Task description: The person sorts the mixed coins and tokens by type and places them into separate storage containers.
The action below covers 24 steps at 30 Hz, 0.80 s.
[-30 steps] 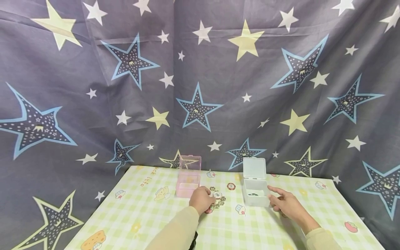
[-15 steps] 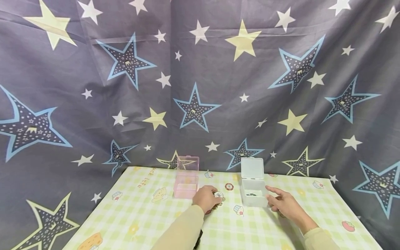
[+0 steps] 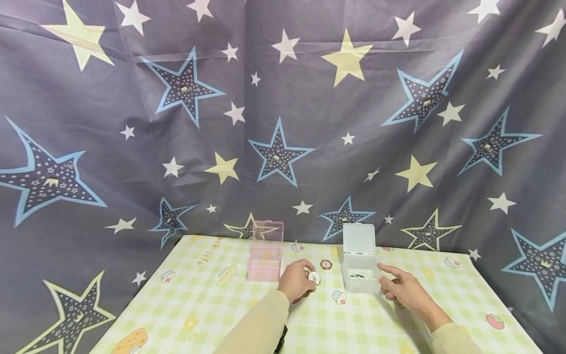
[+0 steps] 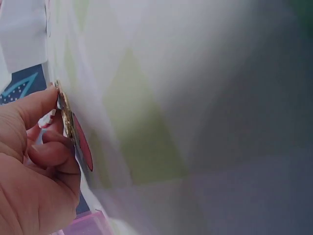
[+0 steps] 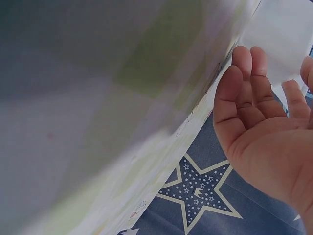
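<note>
My left hand [image 3: 295,281] pinches a white poker chip [image 3: 314,278] between its thumb and fingers, low over the table. In the left wrist view, the chip's red-and-white edge [image 4: 47,119] shows between the curled fingers. Small gold-coloured pieces [image 4: 66,115] lie on the cloth right at the fingertips, mostly hidden by the hand in the head view. My right hand [image 3: 404,292], fingers relaxed, rests at the right side of an open white plastic box [image 3: 360,285]. Inside that box lies a dark green-and-white chip [image 3: 356,276].
An open pink transparent box [image 3: 264,270] stands left of the left hand, its lid raised. A red-rimmed chip [image 3: 325,264] lies between the two boxes. The green checked tablecloth [image 3: 199,295] has printed figures. Behind the table hangs a grey star-patterned curtain [image 3: 309,108].
The left hand has shifted right over the gold-coloured pieces and taken hold of the white chip, which has moved slightly right. The right hand has stayed beside the white box.
</note>
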### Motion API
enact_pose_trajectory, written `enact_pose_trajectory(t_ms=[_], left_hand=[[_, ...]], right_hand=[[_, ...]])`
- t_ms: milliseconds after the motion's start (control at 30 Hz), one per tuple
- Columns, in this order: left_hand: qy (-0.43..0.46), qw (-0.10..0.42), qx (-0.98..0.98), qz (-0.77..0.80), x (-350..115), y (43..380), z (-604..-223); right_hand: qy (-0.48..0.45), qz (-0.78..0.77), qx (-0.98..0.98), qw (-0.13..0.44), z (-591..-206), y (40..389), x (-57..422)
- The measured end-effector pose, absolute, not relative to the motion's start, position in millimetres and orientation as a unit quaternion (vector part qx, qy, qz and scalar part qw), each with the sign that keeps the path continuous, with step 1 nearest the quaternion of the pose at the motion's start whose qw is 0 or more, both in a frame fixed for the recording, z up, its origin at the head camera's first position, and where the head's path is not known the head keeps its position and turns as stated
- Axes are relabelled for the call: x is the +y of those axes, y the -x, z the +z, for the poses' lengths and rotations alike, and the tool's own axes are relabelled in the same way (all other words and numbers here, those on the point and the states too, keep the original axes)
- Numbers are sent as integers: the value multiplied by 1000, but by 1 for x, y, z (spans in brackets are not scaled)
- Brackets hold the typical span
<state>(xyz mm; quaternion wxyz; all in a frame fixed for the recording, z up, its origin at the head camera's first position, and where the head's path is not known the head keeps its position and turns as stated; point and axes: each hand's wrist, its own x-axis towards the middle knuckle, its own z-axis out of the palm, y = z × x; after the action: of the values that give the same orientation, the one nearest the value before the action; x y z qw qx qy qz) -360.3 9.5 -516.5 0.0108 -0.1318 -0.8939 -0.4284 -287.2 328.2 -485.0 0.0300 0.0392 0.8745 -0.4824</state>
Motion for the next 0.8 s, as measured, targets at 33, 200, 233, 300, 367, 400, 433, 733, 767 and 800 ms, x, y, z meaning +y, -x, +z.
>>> enact_pose_trajectory(t_ms=[33, 200, 233, 300, 367, 400, 433, 733, 767, 800], left_hand=[[134, 6, -890, -435, 10, 361, -516], [139, -17, -857, -496, 11, 361, -512], [135, -22, -850, -509, 13, 361, -511], [124, -29, -832, -540, 16, 360, -505], [111, -34, -816, -567, 23, 359, -499], [102, -41, -807, -580, 26, 358, -496], [92, -50, -796, -596, 31, 356, -492], [85, -67, -753, -649, 64, 345, -484], [87, -64, -753, -649, 66, 344, -485], [90, -59, -753, -649, 67, 343, -485]], right_hand=[[-40, -485, 873, 31, -485, 287, 328], [-35, -494, 868, 34, -485, 287, 328], [-34, -496, 867, 34, -485, 286, 328], [-33, -497, 867, 33, -484, 286, 327], [-32, -496, 867, 32, -484, 286, 328], [-35, -498, 866, 33, -484, 286, 328], [-35, -498, 866, 33, -483, 286, 328], [-35, -499, 865, 37, -485, 285, 328], [-34, -500, 864, 38, -485, 285, 328], [-33, -500, 864, 38, -485, 285, 328]])
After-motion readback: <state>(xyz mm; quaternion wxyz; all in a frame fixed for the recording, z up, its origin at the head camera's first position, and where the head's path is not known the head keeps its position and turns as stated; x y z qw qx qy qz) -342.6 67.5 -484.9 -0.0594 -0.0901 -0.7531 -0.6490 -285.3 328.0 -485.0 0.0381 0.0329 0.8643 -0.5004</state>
